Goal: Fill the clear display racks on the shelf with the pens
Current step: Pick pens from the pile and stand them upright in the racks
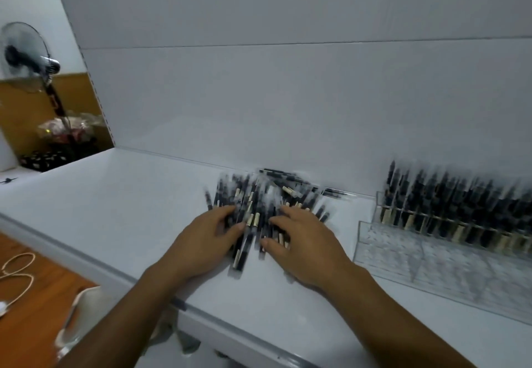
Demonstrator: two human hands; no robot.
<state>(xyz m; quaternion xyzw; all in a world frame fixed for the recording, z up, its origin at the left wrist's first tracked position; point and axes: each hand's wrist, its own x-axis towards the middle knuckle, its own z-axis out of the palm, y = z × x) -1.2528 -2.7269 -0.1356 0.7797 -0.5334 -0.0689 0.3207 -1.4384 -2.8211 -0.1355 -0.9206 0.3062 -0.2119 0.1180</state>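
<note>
A loose pile of black pens (260, 195) with cream-coloured ends lies on the white shelf (129, 203), near its back wall. My left hand (201, 244) is on the pile's left side, fingers and thumb curled round a few pens. My right hand (305, 244) lies spread on the pile's right side, its fingers resting on the pens. To the right stands a clear tiered display rack (431, 258). Its back rows hold upright pens (449, 195), and its front rows hold none. The frame is motion-blurred.
The shelf's front edge (115, 274) runs diagonally below my arms. A standing fan (26, 51) is at far left. Below the shelf are an orange floor with a pale cable (17, 275) and a white object (77, 318).
</note>
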